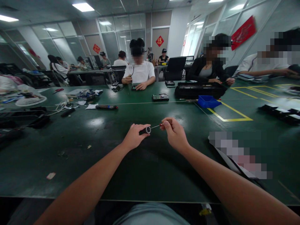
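Note:
My left hand (134,136) is closed around a small dark cylinder with a silvery round end (147,129), held a little above the green table (98,150). My right hand (173,133) pinches the reddish handle of a thin screwdriver (157,126). Its slim metal shaft points left, with the tip at the cylinder's end. Both hands meet in the middle of the view.
Across the table, people work on small devices; a hard drive (160,97) and a blue bin (208,101) lie nearby. A black tray (199,90) sits beyond the bin. Cables and papers (70,104) clutter the far left. Yellow tape lines (231,114) mark the right.

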Demonstrator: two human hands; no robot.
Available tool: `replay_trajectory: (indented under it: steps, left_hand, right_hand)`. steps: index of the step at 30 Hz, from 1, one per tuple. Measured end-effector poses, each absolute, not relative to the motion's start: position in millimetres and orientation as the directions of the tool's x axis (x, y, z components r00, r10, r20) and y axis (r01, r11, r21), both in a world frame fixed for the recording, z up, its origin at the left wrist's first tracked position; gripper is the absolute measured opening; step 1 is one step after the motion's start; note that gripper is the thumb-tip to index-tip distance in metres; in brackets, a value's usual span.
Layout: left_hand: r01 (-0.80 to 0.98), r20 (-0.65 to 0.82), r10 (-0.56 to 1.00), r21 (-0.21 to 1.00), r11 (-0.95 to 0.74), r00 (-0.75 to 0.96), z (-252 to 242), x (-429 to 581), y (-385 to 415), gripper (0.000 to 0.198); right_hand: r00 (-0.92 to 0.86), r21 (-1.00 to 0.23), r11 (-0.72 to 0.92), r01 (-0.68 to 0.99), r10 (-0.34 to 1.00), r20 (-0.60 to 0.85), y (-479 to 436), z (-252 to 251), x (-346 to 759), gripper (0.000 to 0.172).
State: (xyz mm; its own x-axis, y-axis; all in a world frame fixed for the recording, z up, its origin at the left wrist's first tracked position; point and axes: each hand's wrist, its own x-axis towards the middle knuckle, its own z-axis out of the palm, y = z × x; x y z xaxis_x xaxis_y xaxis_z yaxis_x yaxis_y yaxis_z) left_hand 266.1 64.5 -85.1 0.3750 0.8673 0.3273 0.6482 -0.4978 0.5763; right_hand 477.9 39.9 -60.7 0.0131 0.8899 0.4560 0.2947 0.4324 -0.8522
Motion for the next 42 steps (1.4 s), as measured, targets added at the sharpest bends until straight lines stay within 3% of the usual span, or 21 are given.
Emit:
replay_trajectory:
  steps: [6, 11, 18, 24, 27, 34, 42]
  left_hand:
    - [0.646, 0.323, 0.87, 0.582, -0.494, 0.374, -86, 266, 64, 0.041]
    - [0.616, 0.342, 0.856, 0.594, -0.517, 0.388, -89, 265, 65, 0.042]
    - [0.627, 0.337, 0.867, 0.6, -0.497, 0.366, -89, 264, 66, 0.043]
    - [0.631, 0.329, 0.872, 0.603, -0.489, 0.362, -90, 264, 67, 0.044]
    - [0.625, 0.335, 0.869, 0.603, -0.495, 0.365, -91, 263, 67, 0.044]
    - [0.626, 0.341, 0.875, 0.612, -0.484, 0.343, -88, 264, 65, 0.045]
    - [0.579, 0.358, 0.88, 0.663, -0.475, 0.313, -86, 265, 65, 0.046]
  right_hand:
    - [0.03, -0.868, 0.397, 0.297, 0.905, 0.424, 42, -60, 479, 0.022]
    - [0.048, -0.843, 0.32, 0.432, 0.925, 0.376, 42, -56, 481, 0.033]
    - [-0.04, -0.838, 0.416, 0.352, 0.902, 0.43, 41, -60, 480, 0.012]
    - [-0.062, -0.844, 0.388, 0.371, 0.917, 0.395, 39, -59, 480, 0.026]
    - [-0.028, -0.851, 0.374, 0.367, 0.919, 0.392, 37, -59, 479, 0.022]
    - [0.009, -0.903, 0.38, 0.201, 0.921, 0.39, 38, -61, 476, 0.015]
    - [0.082, -0.956, 0.167, -0.242, 0.985, 0.152, 56, -74, 475, 0.026]
